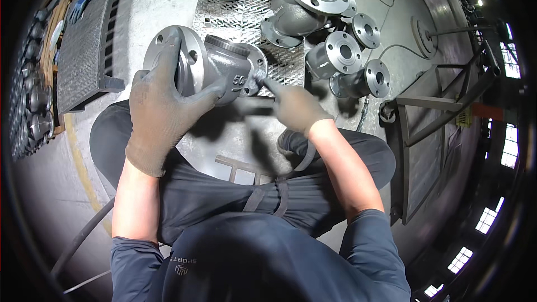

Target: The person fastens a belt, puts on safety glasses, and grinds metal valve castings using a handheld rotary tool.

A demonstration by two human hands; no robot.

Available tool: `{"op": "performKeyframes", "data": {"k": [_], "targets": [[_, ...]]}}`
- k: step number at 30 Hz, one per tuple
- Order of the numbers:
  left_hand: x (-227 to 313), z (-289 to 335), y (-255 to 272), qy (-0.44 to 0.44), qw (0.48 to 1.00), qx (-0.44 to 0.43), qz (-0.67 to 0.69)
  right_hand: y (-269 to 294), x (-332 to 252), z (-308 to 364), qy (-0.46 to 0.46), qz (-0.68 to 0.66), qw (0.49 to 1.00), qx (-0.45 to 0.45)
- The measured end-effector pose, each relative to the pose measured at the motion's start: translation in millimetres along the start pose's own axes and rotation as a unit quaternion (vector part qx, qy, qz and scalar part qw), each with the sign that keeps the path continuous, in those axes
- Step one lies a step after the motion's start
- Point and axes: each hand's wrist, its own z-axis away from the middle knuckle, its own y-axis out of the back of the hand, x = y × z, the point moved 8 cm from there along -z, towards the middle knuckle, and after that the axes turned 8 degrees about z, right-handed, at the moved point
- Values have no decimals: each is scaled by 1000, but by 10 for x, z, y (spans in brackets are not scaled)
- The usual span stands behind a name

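A grey cast flanged valve body (235, 72) lies on its side in front of me, between my knees. It has a round flange at each end, a threaded collar on top and raised cast marks. My left hand (162, 98), in a brown-grey glove, grips the near-left flange (196, 59), fingers over its face and thumb toward the body. My right hand (299, 109), gloved too, is closed beside the right-hand flange, its index finger pointing at that flange's edge. Motion smears a dark bar-like shape (257, 106) by this hand; I cannot make out what it holds.
Several flanged castings (344, 53) stand beyond to the right, the largest one (285, 14) on a patterned metal plate (224, 19). A dark metal bench (84, 59) is at left, with blue gloves (83, 5) on it. A metal frame cart (428, 145) stands at right. Cables cross the floor.
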Motion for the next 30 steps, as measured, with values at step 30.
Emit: {"op": "performKeyframes", "data": {"k": [30], "targets": [[-552, -55, 70, 77, 997, 6, -10, -550, -184, -252, -49, -350, 895, 272]]}}
